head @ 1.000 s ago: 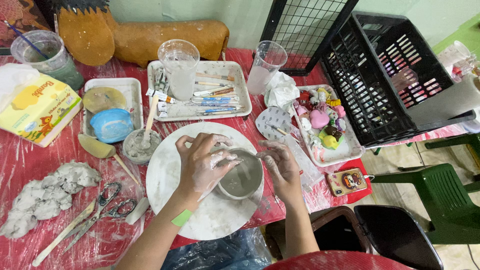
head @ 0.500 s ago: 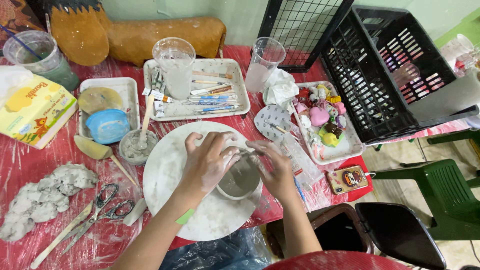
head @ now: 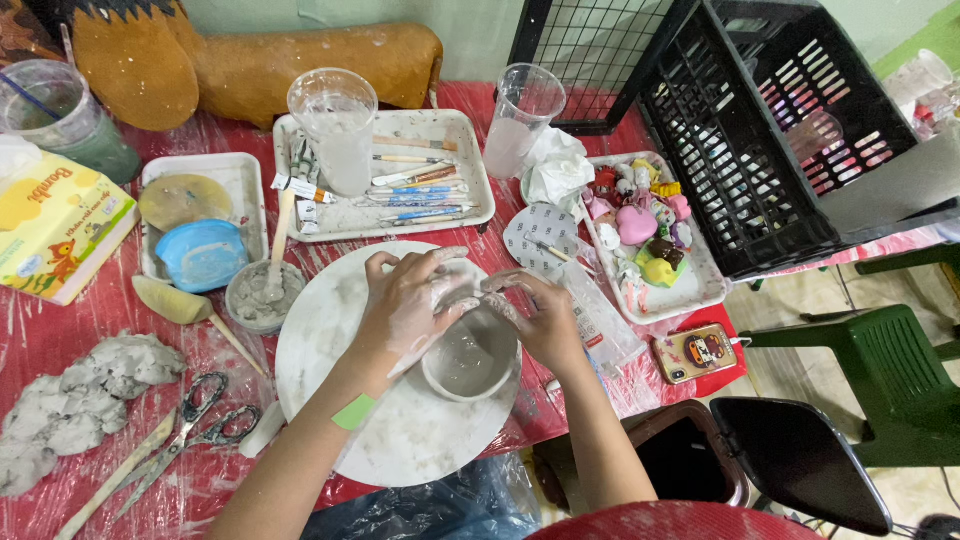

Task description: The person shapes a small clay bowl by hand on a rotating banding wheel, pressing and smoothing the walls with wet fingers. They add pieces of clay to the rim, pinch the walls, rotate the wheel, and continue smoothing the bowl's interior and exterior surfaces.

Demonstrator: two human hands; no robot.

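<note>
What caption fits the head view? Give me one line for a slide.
Left hand and right hand pinch the rim of a grey clay bowl on a white turntable.

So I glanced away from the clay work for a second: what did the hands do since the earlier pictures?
The left hand slid from the near left side of the grey clay bowl up to its far rim. The right hand closed in from the right, so the fingers of both now meet there, pinching the rim. The bowl stayed on the white turntable; the scissors and clay lump did not move.
</note>
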